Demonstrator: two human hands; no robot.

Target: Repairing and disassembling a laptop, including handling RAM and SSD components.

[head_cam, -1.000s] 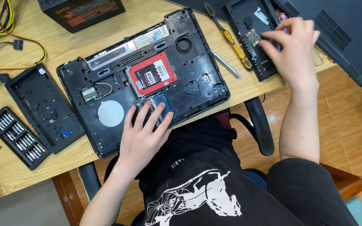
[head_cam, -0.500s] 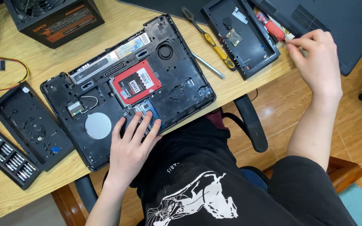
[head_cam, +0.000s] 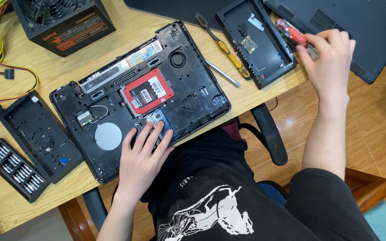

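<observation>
Red-handled screwdriver (head_cam: 293, 35) sits clasped in the right hand (head_cam: 327, 58) at the table's far right edge, beside the black cover panel (head_cam: 258, 42). Left hand (head_cam: 141, 163) lies flat, fingers spread, on the opened laptop base (head_cam: 193, 96), touching the blue memory module (head_cam: 157, 122).

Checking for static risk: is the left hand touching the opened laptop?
Touching. The head view shows the left hand lying flat on the opened laptop, fingers over the blue memory module.

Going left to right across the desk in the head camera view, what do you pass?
Screwdriver bit case → loose black cover panel → opened laptop base under the left hand → yellow-handled screwdriver → small black tray → right hand.
</observation>
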